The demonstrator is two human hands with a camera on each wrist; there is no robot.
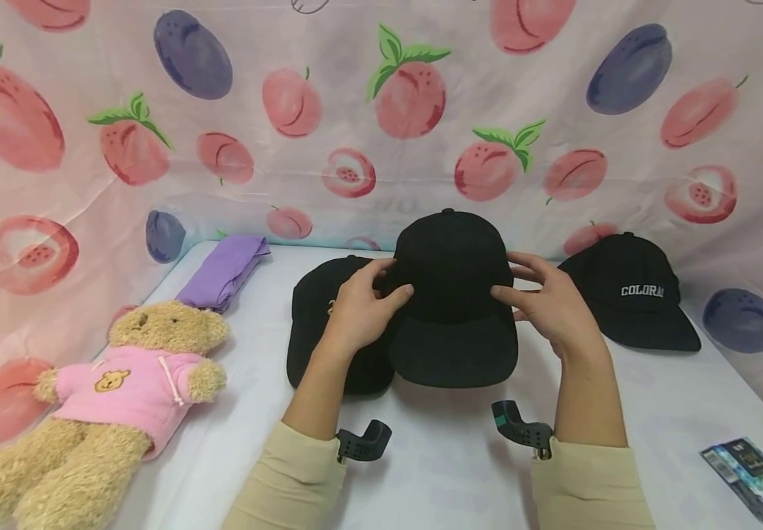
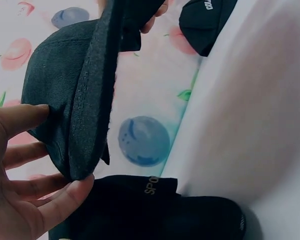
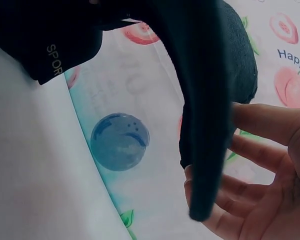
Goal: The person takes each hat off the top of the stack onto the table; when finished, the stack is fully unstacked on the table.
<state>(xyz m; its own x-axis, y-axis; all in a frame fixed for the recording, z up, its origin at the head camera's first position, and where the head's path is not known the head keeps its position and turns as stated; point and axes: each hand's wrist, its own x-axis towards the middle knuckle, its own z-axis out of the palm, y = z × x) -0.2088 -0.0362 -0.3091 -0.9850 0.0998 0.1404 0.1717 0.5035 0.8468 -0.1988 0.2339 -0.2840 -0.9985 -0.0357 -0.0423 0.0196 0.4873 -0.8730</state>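
Note:
A plain black cap [image 1: 452,272] is held up above the white surface, its brim facing me. My left hand [image 1: 360,305] grips its left side, thumb on the crown and fingers at the edge, as the left wrist view shows. On the opposite side my right hand [image 1: 556,302] holds it between thumb and fingers. Behind my left hand, a second black cap [image 1: 308,316] lies on the surface, partly hidden; its lettering starting "SPO" [image 2: 150,185] shows in the left wrist view. To the right rests a third black cap [image 1: 626,287] with white "COLORA" lettering.
A teddy bear [image 1: 136,390] in a pink top lies at the left, with a folded purple cloth [image 1: 225,272] beyond its head. Near the right edge lies a colourful printed packet or card [image 1: 755,478]. Fruit-patterned fabric [image 1: 348,96] hangs behind the white surface [image 1: 441,471].

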